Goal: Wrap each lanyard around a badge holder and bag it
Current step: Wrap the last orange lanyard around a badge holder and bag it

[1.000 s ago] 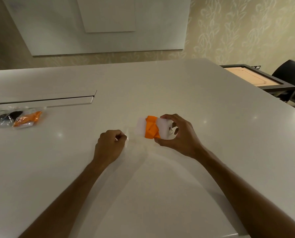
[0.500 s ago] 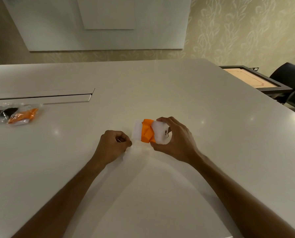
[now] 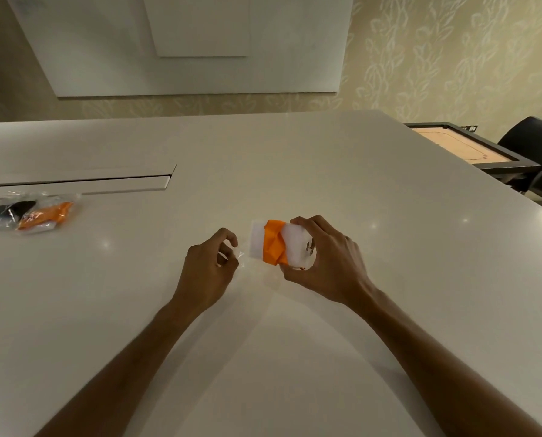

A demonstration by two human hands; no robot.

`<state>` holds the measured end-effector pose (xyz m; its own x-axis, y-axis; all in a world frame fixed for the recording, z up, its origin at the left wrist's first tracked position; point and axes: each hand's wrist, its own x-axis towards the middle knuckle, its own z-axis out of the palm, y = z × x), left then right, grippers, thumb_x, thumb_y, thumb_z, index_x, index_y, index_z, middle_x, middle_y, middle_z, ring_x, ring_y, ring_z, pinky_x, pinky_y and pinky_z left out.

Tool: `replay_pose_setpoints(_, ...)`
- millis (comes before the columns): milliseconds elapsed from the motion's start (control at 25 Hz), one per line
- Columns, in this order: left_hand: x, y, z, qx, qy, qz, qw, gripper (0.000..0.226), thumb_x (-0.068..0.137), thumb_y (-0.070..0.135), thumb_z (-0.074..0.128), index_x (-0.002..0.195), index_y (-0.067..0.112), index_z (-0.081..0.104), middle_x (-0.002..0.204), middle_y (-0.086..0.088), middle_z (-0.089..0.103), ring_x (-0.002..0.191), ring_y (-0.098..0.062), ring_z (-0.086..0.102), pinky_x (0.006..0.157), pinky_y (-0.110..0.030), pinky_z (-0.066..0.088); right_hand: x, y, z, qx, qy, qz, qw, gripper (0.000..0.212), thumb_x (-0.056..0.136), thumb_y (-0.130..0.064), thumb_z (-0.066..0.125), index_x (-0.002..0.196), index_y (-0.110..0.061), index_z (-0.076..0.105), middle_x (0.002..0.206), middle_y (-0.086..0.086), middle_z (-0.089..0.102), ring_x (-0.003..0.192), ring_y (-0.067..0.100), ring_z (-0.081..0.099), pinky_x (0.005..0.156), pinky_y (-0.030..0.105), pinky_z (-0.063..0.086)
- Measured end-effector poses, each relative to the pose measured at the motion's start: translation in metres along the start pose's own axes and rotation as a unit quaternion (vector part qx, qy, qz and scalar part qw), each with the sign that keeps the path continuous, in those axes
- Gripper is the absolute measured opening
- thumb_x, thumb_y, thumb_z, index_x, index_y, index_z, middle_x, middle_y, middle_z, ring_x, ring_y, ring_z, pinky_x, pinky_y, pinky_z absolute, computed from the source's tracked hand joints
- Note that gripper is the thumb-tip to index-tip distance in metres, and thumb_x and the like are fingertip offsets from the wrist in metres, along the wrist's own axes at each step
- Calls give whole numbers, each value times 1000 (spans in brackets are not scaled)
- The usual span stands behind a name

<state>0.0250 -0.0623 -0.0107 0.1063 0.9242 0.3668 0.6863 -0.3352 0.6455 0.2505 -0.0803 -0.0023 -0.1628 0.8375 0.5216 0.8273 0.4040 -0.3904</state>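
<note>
The right hand (image 3: 323,263) is gripping a white badge holder (image 3: 294,247) just above the white table (image 3: 357,190), its fingers curling over the far edge and its thumb tucking under the near one. An orange lanyard (image 3: 274,242) is sitting wound in a thick band around the holder's middle, leaving a strip of bare white plastic showing to the left of the band and a wider white part under the fingers. A small metal clip (image 3: 309,247) is showing on the holder beside the right palm. The left hand (image 3: 208,269) is resting low over the table just to the left of the holder, its fingers curling in and pinching the edge of a clear plastic bag (image 3: 247,263) that is lying flat on the surface; the bag is so transparent that its outline is hard to trace, and it is reaching toward the space under the holder. The holder's left end is hanging just beside the pinched bag edge, and whether it is touching the film cannot be told. Far off at the left edge of the table, 2 filled bags are lying side by side: 1 orange bagged bundle (image 3: 47,214) and, touching it on its left, 1 black bagged bundle (image 3: 5,211), partly cut off by the frame. Behind them a long recessed slot (image 3: 83,181) is running across the tabletop. Past the table's right corner, a dark-framed game board (image 3: 461,149) and black chairs (image 3: 534,146) are standing against the patterned wall.
</note>
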Motion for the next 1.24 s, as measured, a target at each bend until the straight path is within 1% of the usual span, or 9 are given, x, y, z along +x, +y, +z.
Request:
replay_pose_setpoints(120, -2, -4, 2, 32, 4, 54, 998, 13, 90, 1, 58, 92, 8, 69, 81, -6, 67, 67, -18, 62, 66, -27, 53, 0, -3, 1, -14, -6, -3, 1000, 76, 63, -51, 80, 129, -24, 54, 110, -8, 62, 76, 15, 61, 63, 25, 45)
replay_pose_setpoints(200, -2, -8, 2, 36, 19, 54, 998, 12, 86, 1, 62, 91, 5, 72, 87, -9, 70, 72, -21, 63, 74, -32, 55, -1, -5, 1, -11, -8, -3, 1000, 76, 62, -52, 79, 129, -25, 54, 110, -9, 62, 75, 14, 60, 63, 26, 46)
replay_pose_setpoints(280, -1, -9, 3, 37, 37, 43, 998, 10, 81, 6, 70, 91, 6, 71, 85, -6, 69, 67, -17, 62, 72, -33, 55, -2, -8, 3, -8, -14, -5, 1000, 76, 62, -55, 78, 128, -25, 55, 108, -10, 61, 72, 11, 57, 62, 25, 45)
replay_pose_setpoints(440, 1, -9, 4, 58, 52, 43, 996, 23, 75, 13, 79, 96, 7, 70, 86, -5, 68, 64, -13, 58, 68, -25, 51, -4, -11, 6, 0, -22, 19, 1000, 76, 60, -63, 74, 126, -29, 55, 105, -15, 59, 71, 10, 57, 61, 23, 42)
replay_pose_setpoints(640, -3, -2, 6, 59, 30, 82, 994, 31, 77, 14, 76, 105, 4, 68, 89, -8, 69, 64, -15, 61, 68, -28, 54, -4, -11, 8, 5, -43, 15, 999, 75, 61, -61, 77, 125, -30, 55, 104, -15, 59, 73, 7, 54, 62, 21, 43)
replay_pose_setpoints(840, -4, 1, 3, 80, 16, 90, 993, 30, 83, 13, 68, 110, 1, 65, 90, -11, 67, 69, -20, 63, 69, -33, 55, -3, -10, 8, 23, -66, -27, 997, 76, 63, -56, 80, 128, -28, 53, 108, -13, 60, 75, 4, 53, 64, 8, 34)
replay_pose_setpoints(1040, -5, 3, 2, 104, 9, 85, 991, 37, 86, 19, 66, 119, 1, 62, 100, -14, 67, 79, -26, 65, 75, -34, 51, -3, -7, 9, 37, -71, -21, 997, 78, 62, -54, 80, 130, -27, 53, 110, -11, 60, 79, 7, 55, 67, 18, 43)
replay_pose_setpoints(1160, -6, 8, 2, 103, 8, 97, 990, 42, 88, 17, 64, 126, 2, 57, 108, -16, 68, 84, -30, 67, 81, -42, 55, -4, -5, 14, 75, -74, -4, 994, 75, 61, -51, 82, 128, -27, 56, 105, -12, 60, 82, 6, 54, 68, 16, 41)
replay_pose_setpoints(1240, -8, 10, 3, 103, -4, 132, 986, 42, 88, 15, 64, 127, 2, 57, 107, -15, 68, 79, -30, 67, 77, -42, 56, -4, -4, 19, 108, -77, 10, 991, 75, 60, -47, 84, 127, -27, 57, 105, -12, 60, 82, 5, 54, 69, 13, 41)
